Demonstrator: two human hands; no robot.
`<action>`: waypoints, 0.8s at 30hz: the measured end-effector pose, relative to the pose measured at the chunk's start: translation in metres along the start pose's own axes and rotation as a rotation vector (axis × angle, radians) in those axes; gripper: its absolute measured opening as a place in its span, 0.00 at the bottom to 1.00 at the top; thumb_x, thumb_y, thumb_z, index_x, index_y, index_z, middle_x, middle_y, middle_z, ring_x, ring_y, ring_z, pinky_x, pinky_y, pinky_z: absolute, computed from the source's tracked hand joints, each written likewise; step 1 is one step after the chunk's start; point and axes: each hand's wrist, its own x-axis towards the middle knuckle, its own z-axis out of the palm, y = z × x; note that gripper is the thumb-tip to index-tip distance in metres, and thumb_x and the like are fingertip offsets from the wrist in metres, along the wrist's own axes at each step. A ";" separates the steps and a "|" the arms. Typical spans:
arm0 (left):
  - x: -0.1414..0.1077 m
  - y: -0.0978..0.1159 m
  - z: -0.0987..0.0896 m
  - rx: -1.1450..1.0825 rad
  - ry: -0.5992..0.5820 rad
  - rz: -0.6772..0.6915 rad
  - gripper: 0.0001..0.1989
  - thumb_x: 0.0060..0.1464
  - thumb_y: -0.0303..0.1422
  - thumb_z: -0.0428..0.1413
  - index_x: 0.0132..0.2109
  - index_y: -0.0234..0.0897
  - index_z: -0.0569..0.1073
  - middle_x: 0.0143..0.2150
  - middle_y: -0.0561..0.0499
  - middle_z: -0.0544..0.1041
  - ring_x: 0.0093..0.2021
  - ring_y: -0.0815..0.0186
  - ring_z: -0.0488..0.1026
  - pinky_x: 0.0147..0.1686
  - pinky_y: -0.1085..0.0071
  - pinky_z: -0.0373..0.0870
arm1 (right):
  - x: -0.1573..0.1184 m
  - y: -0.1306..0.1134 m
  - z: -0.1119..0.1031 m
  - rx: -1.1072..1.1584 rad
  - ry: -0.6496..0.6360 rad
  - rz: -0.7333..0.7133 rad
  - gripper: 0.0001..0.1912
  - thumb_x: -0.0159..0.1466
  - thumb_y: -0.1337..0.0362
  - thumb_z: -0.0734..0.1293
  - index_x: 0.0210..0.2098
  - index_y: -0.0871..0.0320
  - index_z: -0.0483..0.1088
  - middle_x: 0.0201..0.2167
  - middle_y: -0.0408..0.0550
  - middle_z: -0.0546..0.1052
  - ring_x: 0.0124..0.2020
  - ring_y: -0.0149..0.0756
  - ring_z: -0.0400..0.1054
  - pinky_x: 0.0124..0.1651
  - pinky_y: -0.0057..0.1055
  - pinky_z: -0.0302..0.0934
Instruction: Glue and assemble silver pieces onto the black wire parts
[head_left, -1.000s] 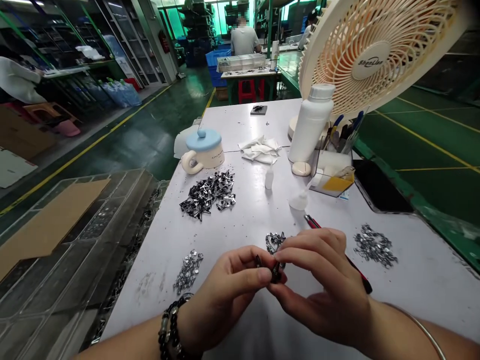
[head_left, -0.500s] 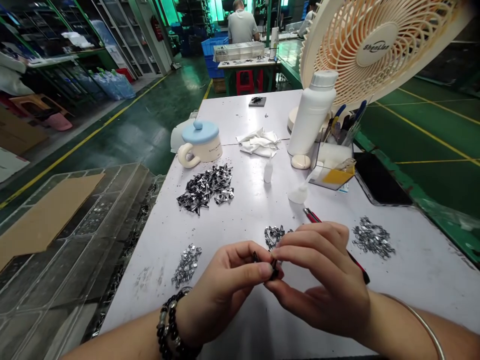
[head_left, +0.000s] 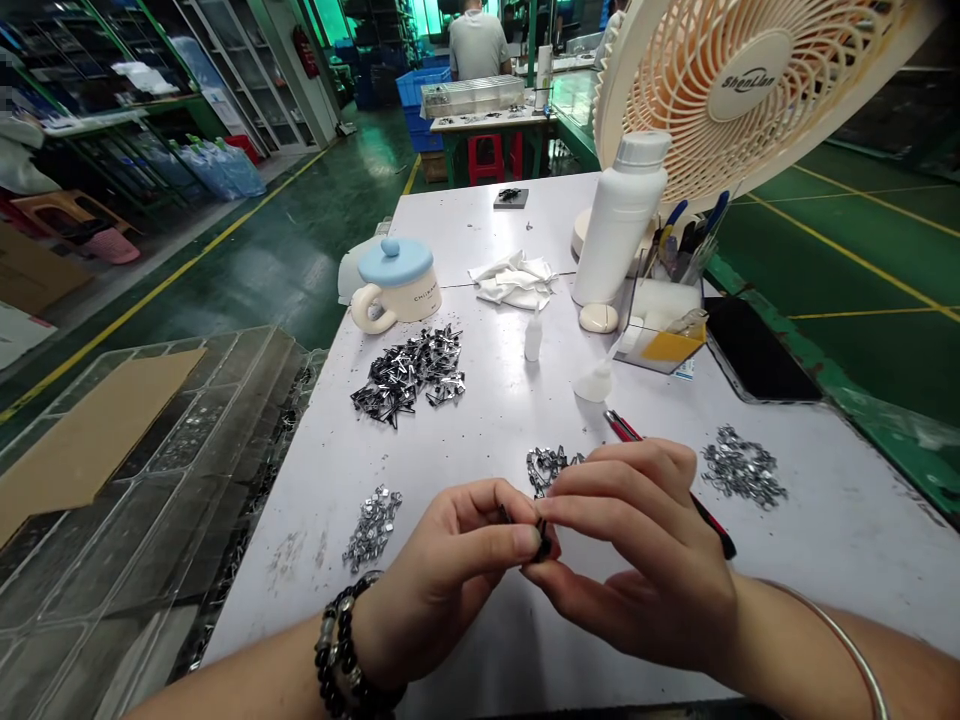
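My left hand (head_left: pixel 472 560) pinches a small black part (head_left: pixel 543 545) between thumb and fingers, low in the middle of the view. The fingertips of my right hand (head_left: pixel 637 550) close on the same part from the other side; much of it is hidden. Just behind the fingers lies a small heap of metal pieces (head_left: pixel 546 466). Silvery pieces (head_left: pixel 373 525) are heaped left of my left hand, and another silvery heap (head_left: pixel 744 467) is at the right. A larger pile of black clips (head_left: pixel 411 375) sits farther back at the left.
On the white table (head_left: pixel 465 450) stand a blue-lidded mug (head_left: pixel 405 285), a white bottle (head_left: pixel 622 220), a small dropper bottle (head_left: pixel 533 338) and a tool holder (head_left: pixel 664 325). A red pen (head_left: pixel 621 425) lies partly under my right hand. A fan (head_left: pixel 750 95) stands behind; a phone (head_left: pixel 761 350) lies right.
The view has shifted slightly. Both hands stay together at the black part, with only a slight change at the fingertips.
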 end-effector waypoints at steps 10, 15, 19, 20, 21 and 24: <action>0.001 -0.002 0.000 -0.024 -0.019 0.021 0.02 0.46 0.22 0.59 0.28 0.30 0.73 0.26 0.51 0.72 0.29 0.73 0.68 0.29 0.79 0.63 | -0.003 0.000 0.001 0.017 0.018 -0.019 0.11 0.52 0.64 0.72 0.33 0.58 0.70 0.30 0.43 0.76 0.34 0.36 0.66 0.38 0.39 0.55; -0.001 -0.003 0.001 -0.024 -0.015 0.041 0.02 0.48 0.22 0.58 0.28 0.30 0.73 0.27 0.52 0.72 0.29 0.74 0.68 0.29 0.79 0.63 | -0.004 0.000 0.001 0.005 0.019 -0.016 0.11 0.52 0.63 0.72 0.34 0.57 0.70 0.30 0.42 0.76 0.34 0.35 0.66 0.38 0.38 0.55; -0.001 -0.003 0.000 -0.006 -0.018 0.057 0.03 0.48 0.22 0.58 0.28 0.30 0.73 0.27 0.52 0.72 0.29 0.74 0.67 0.31 0.79 0.63 | -0.004 0.000 0.001 0.002 0.016 -0.020 0.12 0.52 0.63 0.73 0.34 0.57 0.70 0.31 0.43 0.76 0.34 0.36 0.66 0.38 0.39 0.54; 0.000 -0.003 0.000 -0.009 -0.014 0.058 0.03 0.48 0.22 0.58 0.28 0.31 0.72 0.27 0.52 0.72 0.29 0.74 0.67 0.31 0.79 0.63 | -0.004 0.001 0.001 0.000 0.014 -0.022 0.11 0.51 0.63 0.73 0.34 0.58 0.70 0.31 0.43 0.76 0.34 0.36 0.66 0.38 0.39 0.54; 0.000 -0.003 0.000 -0.012 -0.009 0.058 0.03 0.48 0.22 0.58 0.28 0.31 0.72 0.28 0.52 0.72 0.30 0.74 0.67 0.31 0.79 0.63 | -0.004 0.001 0.000 -0.004 0.012 -0.023 0.11 0.52 0.63 0.73 0.33 0.58 0.70 0.30 0.43 0.76 0.34 0.36 0.66 0.38 0.39 0.54; 0.002 -0.003 -0.001 -0.019 -0.007 0.050 0.03 0.47 0.22 0.58 0.29 0.31 0.71 0.28 0.52 0.72 0.30 0.73 0.67 0.30 0.78 0.63 | -0.004 0.002 0.000 -0.019 0.003 -0.030 0.10 0.52 0.63 0.72 0.32 0.58 0.70 0.30 0.43 0.76 0.34 0.36 0.67 0.39 0.39 0.54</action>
